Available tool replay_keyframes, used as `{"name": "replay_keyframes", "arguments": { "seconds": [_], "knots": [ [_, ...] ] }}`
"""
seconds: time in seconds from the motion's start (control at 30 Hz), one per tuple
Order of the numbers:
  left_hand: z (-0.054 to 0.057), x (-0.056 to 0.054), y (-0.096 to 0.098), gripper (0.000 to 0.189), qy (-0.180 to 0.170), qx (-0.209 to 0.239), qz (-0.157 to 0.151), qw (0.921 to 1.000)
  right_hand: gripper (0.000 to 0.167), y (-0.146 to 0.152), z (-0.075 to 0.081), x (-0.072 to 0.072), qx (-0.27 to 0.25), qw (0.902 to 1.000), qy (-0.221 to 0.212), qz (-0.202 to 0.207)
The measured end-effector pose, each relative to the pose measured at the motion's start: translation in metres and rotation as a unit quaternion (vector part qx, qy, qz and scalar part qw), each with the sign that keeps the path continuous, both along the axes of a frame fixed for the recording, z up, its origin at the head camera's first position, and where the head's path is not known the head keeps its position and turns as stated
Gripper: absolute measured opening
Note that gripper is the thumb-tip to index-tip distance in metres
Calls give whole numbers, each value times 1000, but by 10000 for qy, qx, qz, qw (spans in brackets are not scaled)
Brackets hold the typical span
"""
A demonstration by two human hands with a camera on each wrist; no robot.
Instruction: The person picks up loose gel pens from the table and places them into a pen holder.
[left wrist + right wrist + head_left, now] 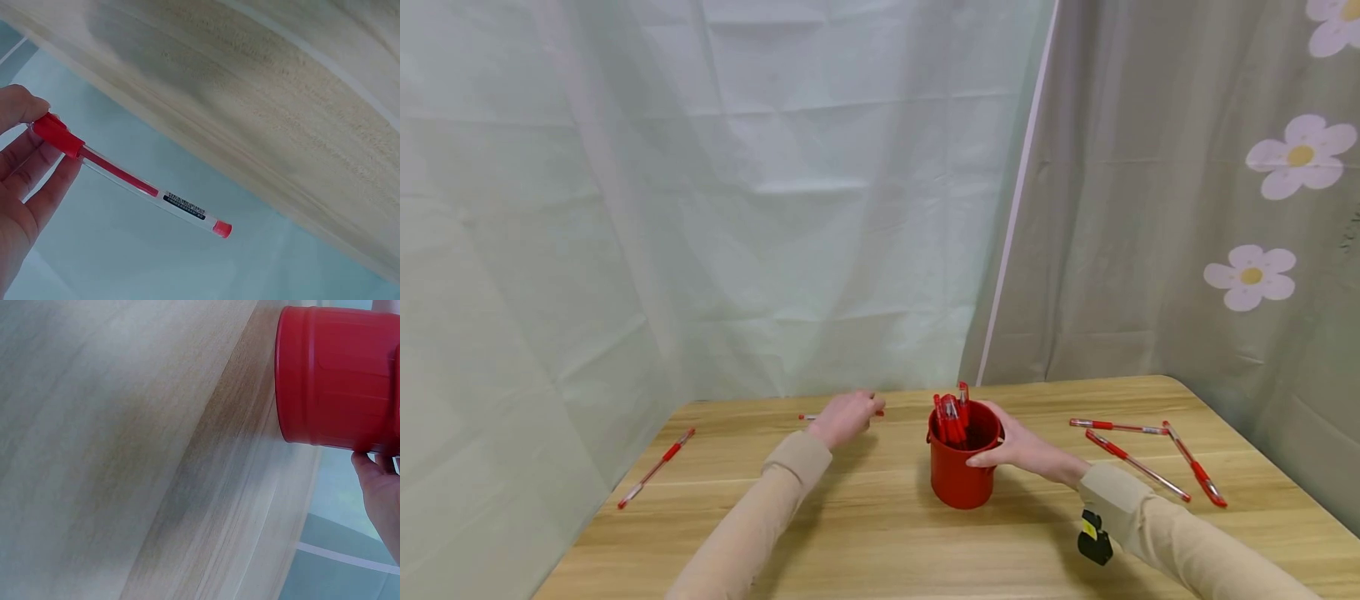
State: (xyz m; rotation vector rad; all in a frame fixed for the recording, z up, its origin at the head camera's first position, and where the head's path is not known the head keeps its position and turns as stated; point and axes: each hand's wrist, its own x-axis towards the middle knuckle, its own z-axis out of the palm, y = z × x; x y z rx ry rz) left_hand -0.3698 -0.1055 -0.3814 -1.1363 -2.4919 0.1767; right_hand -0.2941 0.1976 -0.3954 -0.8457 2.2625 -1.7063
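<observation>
My left hand is over the far part of the table, left of centre. In the left wrist view its thumb and fingers pinch a red gel pen at the red-capped end; the clear barrel with a small barcode label points away from the hand. My right hand grips a small red bucket by its right side and rim. Several red pens stand in the bucket, leaning toward its left. The right wrist view shows the bucket's wall and some fingers at its side.
One red pen lies near the table's left edge. On the right lie three more: a far pen, a slanted pen and an outer pen. Behind the wooden table hang pale and grey curtains.
</observation>
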Motion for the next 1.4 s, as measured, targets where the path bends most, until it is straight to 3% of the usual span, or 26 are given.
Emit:
{"name": "replay_keyframes", "arguments": {
  "seconds": [0.53, 1.03, 1.4],
  "knots": [
    [11, 7, -7, 22, -18, 670, 7, 9978, 76, 1, -2, 1, -13, 10000, 48, -23],
    [24, 12, -2, 13, 333, 1338, -184, 9903, 76, 0, -2, 0, -86, 9999, 78, 37],
    [38, 16, 2, 15, 615, 1523, -409, 9856, 78, 0, -1, 1, 12, 10000, -61, -34]
  ]
}}
